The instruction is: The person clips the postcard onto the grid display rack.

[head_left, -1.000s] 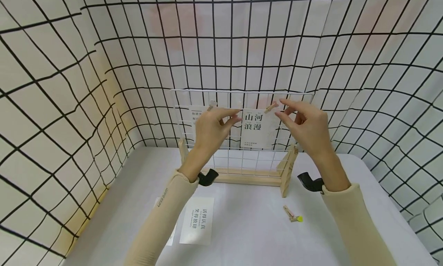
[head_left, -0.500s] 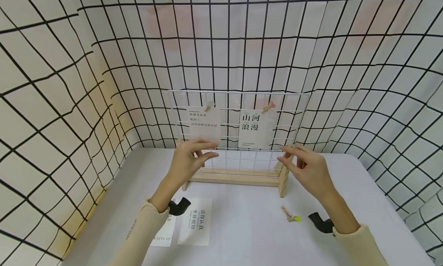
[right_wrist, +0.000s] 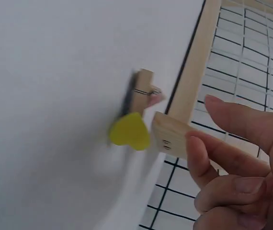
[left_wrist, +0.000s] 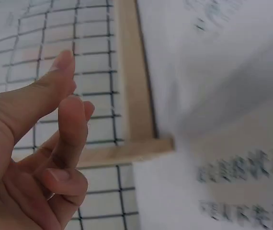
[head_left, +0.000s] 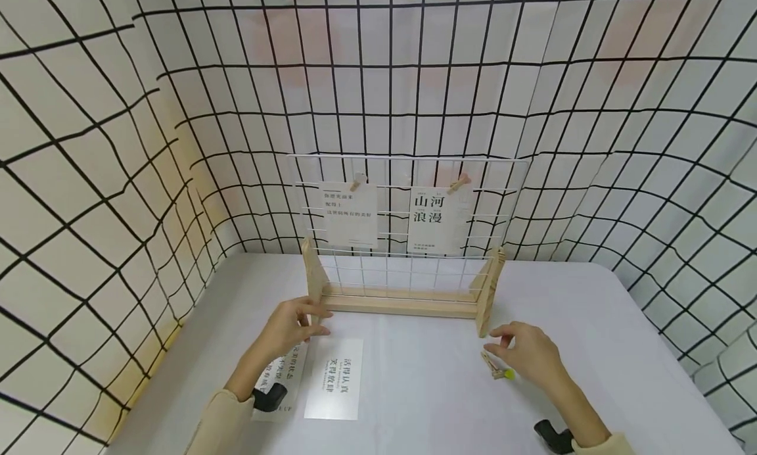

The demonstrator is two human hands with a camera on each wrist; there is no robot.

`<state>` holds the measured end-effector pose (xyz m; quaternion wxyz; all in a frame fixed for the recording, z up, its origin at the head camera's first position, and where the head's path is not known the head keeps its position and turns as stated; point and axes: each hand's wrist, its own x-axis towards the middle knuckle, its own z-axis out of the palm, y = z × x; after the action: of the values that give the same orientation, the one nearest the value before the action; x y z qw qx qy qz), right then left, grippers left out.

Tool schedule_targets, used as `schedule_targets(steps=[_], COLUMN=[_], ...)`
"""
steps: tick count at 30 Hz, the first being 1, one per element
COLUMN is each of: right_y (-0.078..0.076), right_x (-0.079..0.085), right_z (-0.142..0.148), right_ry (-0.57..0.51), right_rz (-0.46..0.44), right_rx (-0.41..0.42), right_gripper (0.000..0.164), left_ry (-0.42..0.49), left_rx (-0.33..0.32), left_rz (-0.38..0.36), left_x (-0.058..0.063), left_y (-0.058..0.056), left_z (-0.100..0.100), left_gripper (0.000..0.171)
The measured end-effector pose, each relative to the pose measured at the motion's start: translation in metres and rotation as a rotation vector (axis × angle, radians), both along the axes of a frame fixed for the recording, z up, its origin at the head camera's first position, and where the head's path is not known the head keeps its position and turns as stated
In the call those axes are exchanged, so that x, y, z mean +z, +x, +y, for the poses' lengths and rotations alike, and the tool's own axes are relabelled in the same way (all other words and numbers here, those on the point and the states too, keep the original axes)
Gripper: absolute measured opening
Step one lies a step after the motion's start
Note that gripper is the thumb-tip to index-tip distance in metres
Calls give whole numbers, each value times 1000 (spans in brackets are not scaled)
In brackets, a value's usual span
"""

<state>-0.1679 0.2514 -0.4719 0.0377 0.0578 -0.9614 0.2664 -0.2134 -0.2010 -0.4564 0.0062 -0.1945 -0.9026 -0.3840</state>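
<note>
Left hand [head_left: 288,323]: fingers loosely bent, thumb and index tips apart, nothing gripped; overlaps left foot of wooden stand [head_left: 402,306] in head view, contact can't tell.
Right hand [head_left: 529,353]: loosely bent too, gap between thumb and index, nothing gripped; just beside loose peg [right_wrist: 140,96], apart from it in wrist view.
Loose peg: lies on white table [head_left: 426,389] near stand's right foot, yellow heart [right_wrist: 131,132] on its near end.
Left flat card [head_left: 290,369]: on table, partly hidden by left hand and wrist camera.
Right flat card [head_left: 334,379]: whole outline visible, slim gap to left one.
Left hung card [head_left: 350,215], right hung card [head_left: 437,221]: side by side on upright wire rack, peg at each top edge, mesh strip between.
Room: wide tabletop stretch from right flat card's edge to loose peg.
Table edge: runs behind stand, near black grid [head_left: 390,65]; far right corner rounded.
</note>
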Motion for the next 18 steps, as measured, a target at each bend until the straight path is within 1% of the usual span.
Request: schedule_targets(steps=[2,4,7,9,13,18], right_y=[2,4,5,6,5,5], right_x=[-5,-9,-14,-16,-20,-21], right_z=[2,3,2,2,-1,-5], right_ry=[-2,4,12,19,36,43], right_rz=[-46,-73,-104,-119,-130,-159], right_rx=[-4,-9,-26,-38,-47,-49], right_gripper=[25,21,16,17,20,24], left_ry=[-26,-41,-57,-64,-92,-135], left_rx=[6,11,20,24,33,58], left_rz=[-18,-46,-94,-116,-118,-113], left_x=[-10,-18,-27,-32,-39,-46], left_y=[1,1,1,0,-2,-4], left_z=[-8,-15,-20,-22,-21,-18], left_gripper=[28,28,30,32,37,39])
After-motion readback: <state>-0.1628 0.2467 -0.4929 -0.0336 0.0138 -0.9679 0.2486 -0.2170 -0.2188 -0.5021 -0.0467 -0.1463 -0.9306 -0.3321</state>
